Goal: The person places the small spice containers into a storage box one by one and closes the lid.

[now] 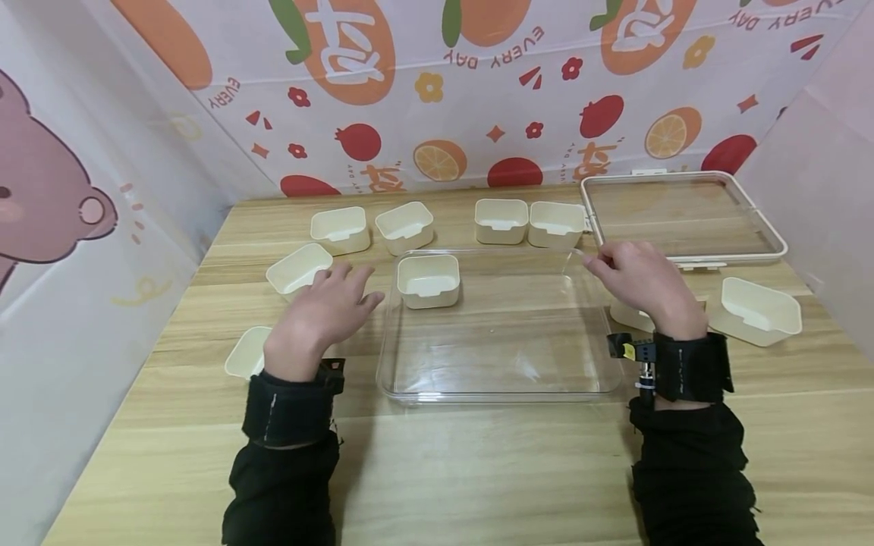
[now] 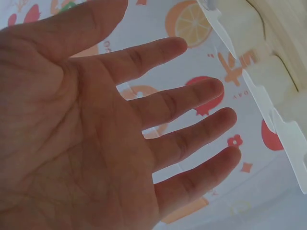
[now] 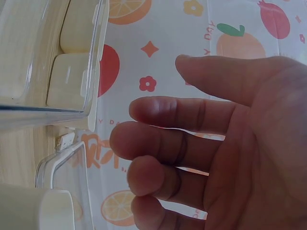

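Note:
A clear rectangular tray lies in the middle of the table, with one small cream box in its back left corner. My left hand hovers left of the tray, partly covering a cream box; its fingers are spread with nothing in the palm, as the left wrist view confirms. By the tray's back right corner is my right hand, fingers loosely bent and holding nothing in the right wrist view. Beneath it, another cream box is partly hidden.
Two cream boxes stand at the back left, and a touching pair at the back centre. One box sits front left, another far right. A clear lid with a white rim lies back right, before the printed cloth.

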A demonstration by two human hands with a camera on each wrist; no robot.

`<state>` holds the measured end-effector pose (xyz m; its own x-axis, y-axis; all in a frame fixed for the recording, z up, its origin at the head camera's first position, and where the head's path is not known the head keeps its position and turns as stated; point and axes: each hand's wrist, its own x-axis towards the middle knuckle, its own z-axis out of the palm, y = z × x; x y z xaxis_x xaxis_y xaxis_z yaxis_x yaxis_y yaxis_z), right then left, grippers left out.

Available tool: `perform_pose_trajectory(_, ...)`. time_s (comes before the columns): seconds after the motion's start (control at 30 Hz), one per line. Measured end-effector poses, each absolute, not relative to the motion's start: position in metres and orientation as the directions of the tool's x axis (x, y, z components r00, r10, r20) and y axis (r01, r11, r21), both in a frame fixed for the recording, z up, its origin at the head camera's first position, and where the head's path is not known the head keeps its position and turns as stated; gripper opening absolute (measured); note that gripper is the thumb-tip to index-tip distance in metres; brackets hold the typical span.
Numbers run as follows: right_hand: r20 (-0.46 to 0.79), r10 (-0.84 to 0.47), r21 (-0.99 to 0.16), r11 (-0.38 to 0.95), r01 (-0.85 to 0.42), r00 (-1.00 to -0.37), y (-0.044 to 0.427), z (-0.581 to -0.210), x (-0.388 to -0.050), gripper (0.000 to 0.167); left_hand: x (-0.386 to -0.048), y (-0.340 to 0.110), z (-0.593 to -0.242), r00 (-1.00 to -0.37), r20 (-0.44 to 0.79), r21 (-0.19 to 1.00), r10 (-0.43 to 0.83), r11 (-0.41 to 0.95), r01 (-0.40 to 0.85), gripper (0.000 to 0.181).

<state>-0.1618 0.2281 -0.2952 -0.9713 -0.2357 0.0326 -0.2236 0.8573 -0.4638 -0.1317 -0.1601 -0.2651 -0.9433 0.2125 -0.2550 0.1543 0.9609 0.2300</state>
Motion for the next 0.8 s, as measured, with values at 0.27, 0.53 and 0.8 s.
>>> perform_pose_trajectory(0.27, 0.035, -0.238, -0.469, 0.854, -0.227, -0.971, 0.227, -0.297, -0.161, 0.034, -0.128, -0.176, -0.267, -0.947, -0.259, 0.219, 0.192, 0.966, 0.136, 0.063)
perform_pose_trajectory(0.53, 0.046, -0.232, -0.461, 0.858, -0.227, -0.972, 0.230, -0.296, -0.161, 0.033, -0.124, -0.184, -0.265, -0.944, -0.263, 0.225, 0.198, 0.964, 0.139, 0.068)
perform_pose_trajectory(0.8, 0.075, -0.252, -0.453, 0.853, -0.258, -0.965, 0.230, -0.293, -0.162, 0.034, -0.121, -0.198, -0.270, -0.942, -0.276, 0.237, 0.190, 0.964, 0.125, 0.072)
